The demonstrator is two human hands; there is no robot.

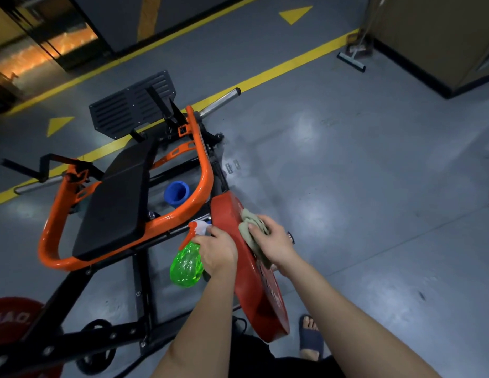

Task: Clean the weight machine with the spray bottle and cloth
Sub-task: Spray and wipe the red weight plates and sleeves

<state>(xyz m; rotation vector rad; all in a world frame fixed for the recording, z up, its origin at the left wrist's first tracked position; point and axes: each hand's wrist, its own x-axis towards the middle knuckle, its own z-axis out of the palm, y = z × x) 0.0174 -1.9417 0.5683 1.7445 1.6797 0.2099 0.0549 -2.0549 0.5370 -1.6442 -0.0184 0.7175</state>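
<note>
Head view looks down on the weight machine, its orange frame and black pad standing on the grey floor, with a red plate mounted at its near right side. The right hand holds the cloth against the upper face of that plate, fingers curled over the bunched fabric and the thumb lying on it. The left hand grips the spray bottle by its neck, just left of the plate's rim, its digits wrapped round the neck; the nozzle points toward the frame. The step in hand looks like wiping the plate. To do it well, flatten the cloth for more contact, work from the top edge downward in overlapping strokes, follow the rim, and hold the bottle clear of the wiped face. A fresh spray seems wise before the lower half.
</note>
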